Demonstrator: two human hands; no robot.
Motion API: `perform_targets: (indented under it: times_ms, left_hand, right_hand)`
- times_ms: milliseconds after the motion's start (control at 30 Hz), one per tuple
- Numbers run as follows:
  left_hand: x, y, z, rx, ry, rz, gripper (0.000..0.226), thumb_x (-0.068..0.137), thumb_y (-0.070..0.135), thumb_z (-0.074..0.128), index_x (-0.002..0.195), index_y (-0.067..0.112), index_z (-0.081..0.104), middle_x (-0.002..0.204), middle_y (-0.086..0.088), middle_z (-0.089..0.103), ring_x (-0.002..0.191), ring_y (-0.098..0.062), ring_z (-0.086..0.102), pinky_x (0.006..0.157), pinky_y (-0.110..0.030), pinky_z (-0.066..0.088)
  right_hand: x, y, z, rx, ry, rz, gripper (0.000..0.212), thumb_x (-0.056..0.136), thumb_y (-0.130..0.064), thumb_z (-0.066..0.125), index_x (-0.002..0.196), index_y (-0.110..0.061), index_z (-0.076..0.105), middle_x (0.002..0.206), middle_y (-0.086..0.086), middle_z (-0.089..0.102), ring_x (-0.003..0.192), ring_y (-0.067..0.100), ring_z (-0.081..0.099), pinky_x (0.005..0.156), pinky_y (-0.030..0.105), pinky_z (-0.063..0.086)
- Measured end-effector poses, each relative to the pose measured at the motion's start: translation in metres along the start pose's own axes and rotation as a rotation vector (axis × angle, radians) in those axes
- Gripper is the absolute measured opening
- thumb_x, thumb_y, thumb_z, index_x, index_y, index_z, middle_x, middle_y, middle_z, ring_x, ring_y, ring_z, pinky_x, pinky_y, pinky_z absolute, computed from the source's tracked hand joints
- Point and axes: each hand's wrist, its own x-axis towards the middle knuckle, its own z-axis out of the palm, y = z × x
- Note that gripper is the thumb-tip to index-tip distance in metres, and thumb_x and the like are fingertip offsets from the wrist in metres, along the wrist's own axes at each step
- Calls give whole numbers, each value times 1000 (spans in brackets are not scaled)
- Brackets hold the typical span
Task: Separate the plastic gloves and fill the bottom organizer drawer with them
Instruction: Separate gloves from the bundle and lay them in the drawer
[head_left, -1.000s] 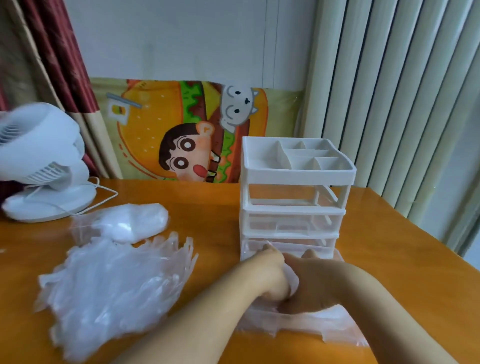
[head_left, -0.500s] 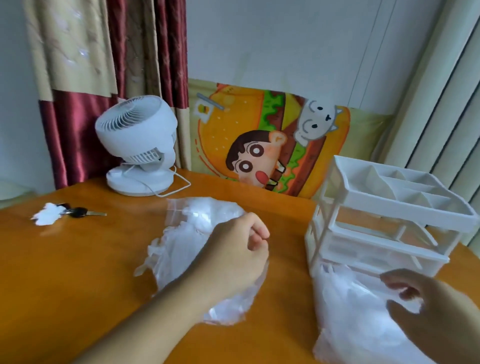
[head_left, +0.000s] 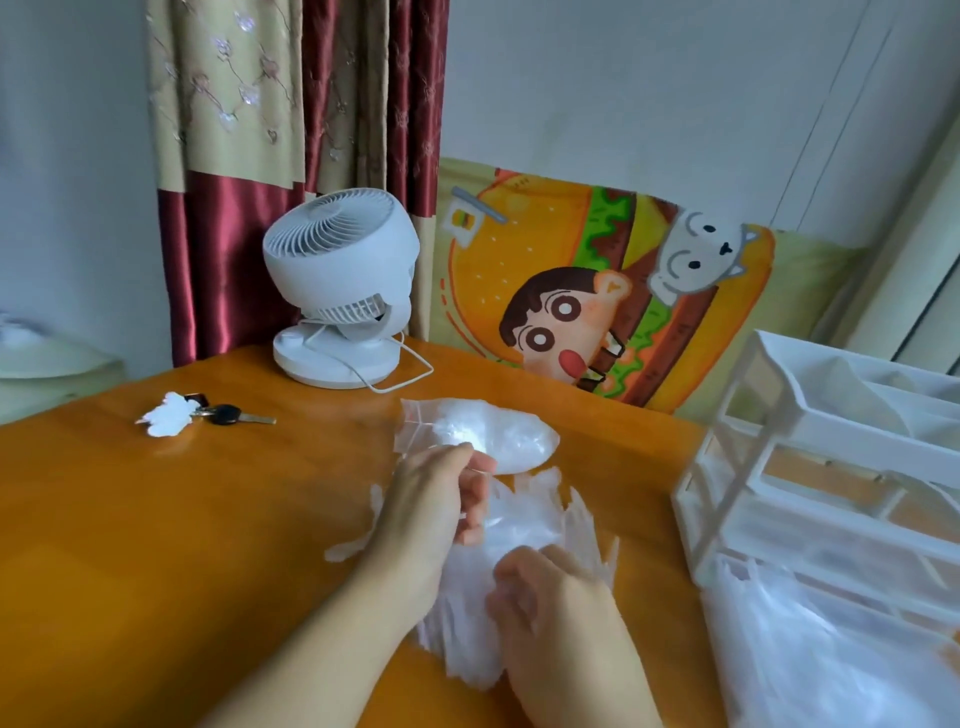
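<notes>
Both hands are working the flat heap of thin clear plastic gloves (head_left: 524, 577) on the orange wooden table (head_left: 156, 519), the left hand (head_left: 436, 499) pinching up a sheet and the right hand (head_left: 550, 597) seemingly gripping another, so separating is under way and carrying one to the white plastic organizer's (head_left: 810, 467) bottom drawer is coming next.

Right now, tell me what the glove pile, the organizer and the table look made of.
Glove pile: thin clear plastic film, crinkled and see-through. Organizer: white hard plastic, apparently moulded, smooth matte frame. Table: likely varnished wood or veneer, orange-brown with a soft sheen.

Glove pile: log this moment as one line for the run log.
stage: separating | left hand: pinching glove from glove pile | right hand: on pile, grip unclear | organizer: right of pile | separated gloves: at organizer's base
</notes>
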Motion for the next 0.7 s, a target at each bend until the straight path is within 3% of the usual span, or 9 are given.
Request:
perform_targets:
  times_ms: [33,100,167,267,400,467,533,600,700]
  left_hand:
    - [1,1,1,-26,2,3,30,105,19,48,91,2,68,62,-5,55,46,-15,43,41,-24,29]
    - [3,4,-2,-63,10,30,30,106,21,49,91,3,67,62,-5,54,46,-14,43,41,-24,29]
    - [2,7,-4,-114,10,59,29,106,21,49,90,3,65,64,-6,53,47,-14,42,41,-25,28]
    - [-2,8,-5,-150,-10,71,30,104,22,51,81,6,59,63,-6,50,46,-15,40,40,-25,26]
    - [-18,8,7,119,-97,40,44,101,34,61,68,4,59,60,-16,55,43,-24,48,41,-25,35]
    - [-30,9,15,283,-188,-28,58,95,53,64,75,-1,66,66,-18,67,51,-31,63,45,-31,46]
    - [-39,7,23,474,-243,-102,67,88,67,64,90,1,72,73,-10,72,63,-25,70,58,-33,53]
    - [-39,-1,25,680,-207,-67,59,87,66,67,89,8,68,73,-2,58,65,-14,60,66,-29,45]
    - [-33,-8,20,659,-184,-16,43,91,55,69,79,14,60,78,-13,53,75,-23,60,73,-39,45]
  right_hand:
    - [-1,6,0,34,54,10,8,93,-31,72,95,-34,65,89,-16,62,86,8,63,73,21,53]
    - [-2,14,-5,112,173,23,21,93,-19,74,77,-31,69,75,-17,65,86,2,63,68,13,49]
    - [-4,15,-15,227,226,56,25,92,-16,74,74,-33,72,74,-20,68,85,-3,63,69,11,48]
    - [-5,21,-23,374,220,138,24,91,-13,74,76,-32,75,72,-17,71,77,4,65,67,16,49]
    - [-10,28,-31,482,378,196,23,89,-8,74,78,-28,74,74,-11,71,75,11,67,69,29,56]
    - [-10,28,-35,526,423,191,19,89,-11,76,79,-27,71,71,-8,70,71,13,67,67,34,58]
    - [-12,27,-37,566,371,166,20,86,-11,79,76,-25,69,68,-9,67,65,10,64,63,26,54]
    - [-13,26,-36,615,261,144,21,82,-12,83,73,-23,67,64,-8,64,62,5,58,62,18,47]
    - [-13,27,-35,680,225,166,21,87,-16,82,75,-20,65,65,-3,62,62,5,57,62,19,45]
